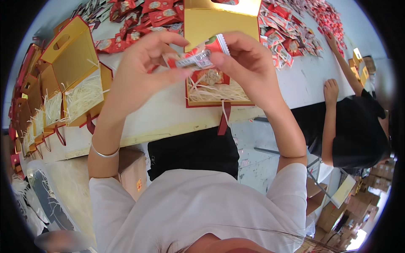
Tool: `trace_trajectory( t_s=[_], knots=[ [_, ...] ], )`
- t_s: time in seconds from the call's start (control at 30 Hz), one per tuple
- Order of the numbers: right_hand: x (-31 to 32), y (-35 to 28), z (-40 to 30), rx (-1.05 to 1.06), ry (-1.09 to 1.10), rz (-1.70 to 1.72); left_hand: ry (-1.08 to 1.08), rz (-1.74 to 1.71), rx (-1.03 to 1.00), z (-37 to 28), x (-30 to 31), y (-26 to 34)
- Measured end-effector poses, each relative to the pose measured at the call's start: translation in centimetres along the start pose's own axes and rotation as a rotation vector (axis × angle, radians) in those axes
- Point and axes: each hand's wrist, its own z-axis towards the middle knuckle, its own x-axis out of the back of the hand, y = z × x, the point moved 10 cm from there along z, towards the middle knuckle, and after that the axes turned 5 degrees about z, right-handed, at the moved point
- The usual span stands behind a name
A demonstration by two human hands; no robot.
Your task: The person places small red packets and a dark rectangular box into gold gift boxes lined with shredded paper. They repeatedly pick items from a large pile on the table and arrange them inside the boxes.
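Note:
My right hand (250,63) pinches a small red and white wrapped packet (202,58) between thumb and fingers above an open gift box (221,25). Around the packet's left end curve the fingers of my left hand (142,69); blur hides whether they grip it. Below the hands, the box has a gold inside and red edges. Pale shredded paper (218,92) fills its tray, and a red packet (210,77) lies on top. From the box's front edge a dark red ribbon (224,118) hangs past the table edge.
More open gold boxes (84,88) with shredded paper line the left. Red packets (161,14) and smaller sachets (281,38) pile behind. At right, a co-worker's hand (331,42) reaches to a red heap (329,25). A cardboard box (134,170) stands below the table (152,117).

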Motion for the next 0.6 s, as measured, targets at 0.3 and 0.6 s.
trace_trajectory(
  t_s=[0.3,0.6],
  knots=[
    [-0.4,-3.8,1.3,0.046,-0.131,-0.500,-0.005,-0.241,-0.016,1.8,-2.8,0.7],
    [0.2,3.4,-2.3,-0.178,-0.543,-0.845,-0.104,0.606,-0.247,-1.4,-4.4,1.1]
  ],
)
